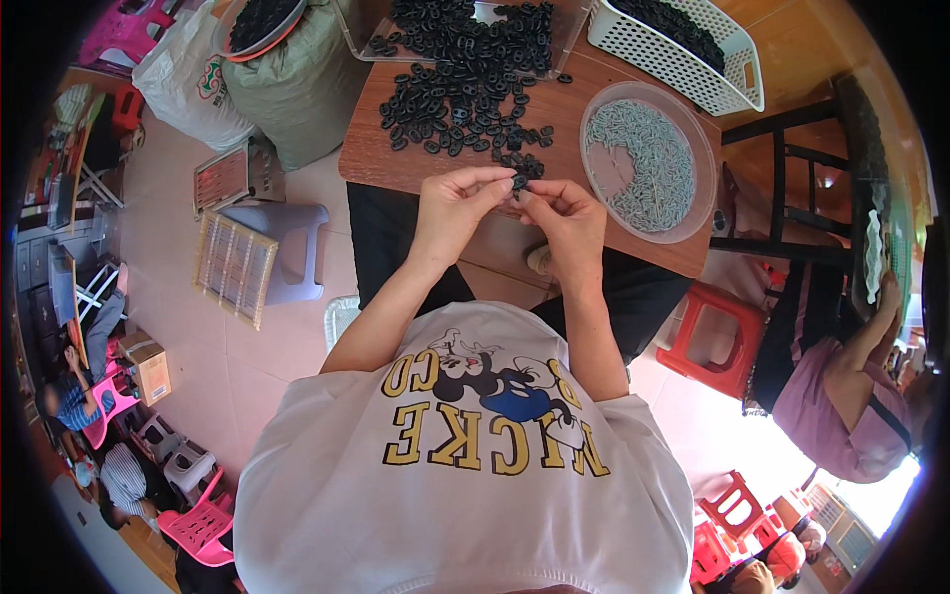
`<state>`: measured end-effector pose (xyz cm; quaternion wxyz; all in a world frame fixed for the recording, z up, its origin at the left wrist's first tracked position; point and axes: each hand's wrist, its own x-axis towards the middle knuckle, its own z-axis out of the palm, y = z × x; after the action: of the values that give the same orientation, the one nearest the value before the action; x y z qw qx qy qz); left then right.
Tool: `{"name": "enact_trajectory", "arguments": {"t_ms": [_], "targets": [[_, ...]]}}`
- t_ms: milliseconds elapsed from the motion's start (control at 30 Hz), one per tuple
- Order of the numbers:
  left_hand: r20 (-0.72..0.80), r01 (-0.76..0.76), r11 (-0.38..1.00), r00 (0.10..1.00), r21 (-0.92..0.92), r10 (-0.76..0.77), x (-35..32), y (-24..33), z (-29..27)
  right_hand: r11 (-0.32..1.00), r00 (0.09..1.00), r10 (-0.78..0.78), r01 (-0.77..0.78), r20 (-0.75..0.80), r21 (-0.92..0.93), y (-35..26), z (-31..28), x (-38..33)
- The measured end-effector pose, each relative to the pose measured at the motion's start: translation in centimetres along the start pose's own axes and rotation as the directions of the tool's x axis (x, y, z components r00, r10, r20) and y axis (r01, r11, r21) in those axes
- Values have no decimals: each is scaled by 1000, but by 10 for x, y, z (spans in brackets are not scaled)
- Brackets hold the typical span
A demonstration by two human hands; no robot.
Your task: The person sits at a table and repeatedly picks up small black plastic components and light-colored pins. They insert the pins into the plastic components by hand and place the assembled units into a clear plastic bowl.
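Note:
At the near edge of the brown table (366,148), my left hand (457,206) and my right hand (571,220) meet fingertip to fingertip. Between them is a small black oval part (520,182), pinched from both sides. Whether a second small piece sits in my right fingers is hidden. Just beyond my hands, loose black oval parts with holes (457,114) spread over the tabletop. To the right of my right hand stands a round clear tub (705,163) holding many small grey-green screw-like pins (648,163).
A clear tray (569,45) of black parts and a white perforated basket (749,84) stand at the table's far side. Full sacks (297,104), a grey stool (297,262) and a bamboo rack (233,259) are left. A red stool (711,337) and another person (841,396) are right.

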<state>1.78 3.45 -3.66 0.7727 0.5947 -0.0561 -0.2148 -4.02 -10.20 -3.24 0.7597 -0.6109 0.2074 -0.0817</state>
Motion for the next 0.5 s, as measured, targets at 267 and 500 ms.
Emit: {"name": "enact_trajectory", "arguments": {"t_ms": [267, 500], "targets": [[53, 14, 998, 998, 61, -17, -6, 4, 2, 999, 996, -46, 45, 73, 14, 1, -3, -3], [85, -77, 978, 994, 194, 62, -10, 1, -2, 997, 988, -63, 68, 144, -35, 1, -7, -7]]}}
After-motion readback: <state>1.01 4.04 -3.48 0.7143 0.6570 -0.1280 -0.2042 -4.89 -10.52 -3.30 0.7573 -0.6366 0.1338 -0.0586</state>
